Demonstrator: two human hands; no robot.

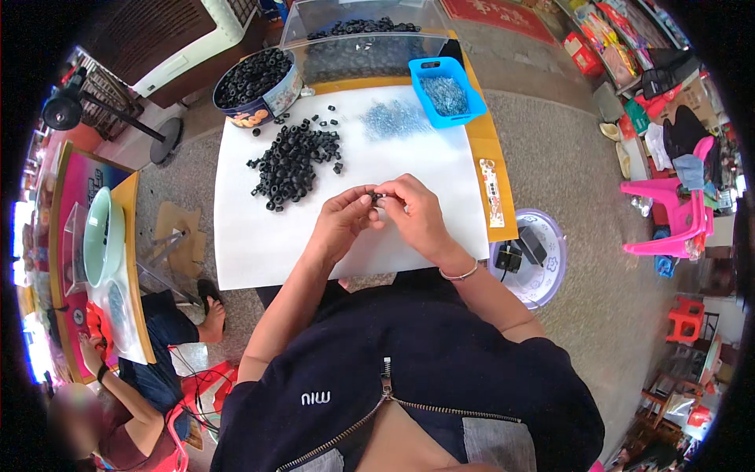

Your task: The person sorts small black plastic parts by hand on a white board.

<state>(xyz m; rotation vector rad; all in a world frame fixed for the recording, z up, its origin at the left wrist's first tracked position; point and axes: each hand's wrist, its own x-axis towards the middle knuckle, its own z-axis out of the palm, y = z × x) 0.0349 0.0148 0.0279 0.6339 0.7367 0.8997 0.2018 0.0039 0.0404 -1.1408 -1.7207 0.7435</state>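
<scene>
My left hand (343,220) pinches a small black ring-like part (374,197) between thumb and fingers, above the near half of a white board. Meeting it from the other side, my right hand (418,220) has its thumb and fingers closed at the part; whatever tiny piece they hold is too small to make out. Left of the hands lies a loose heap of similar black parts (292,167). Farther off, tiny bluish, clear-looking pieces (395,119) are spread on the white board (259,252).
A round tin (285,98) full of black parts stands far left; behind it is a clear bin (295,31). A blue basket (470,106) holds more tiny pieces. A wrapped packet (491,194) lies at the right edge, above a basin (554,271). Another person (130,417) sits left.
</scene>
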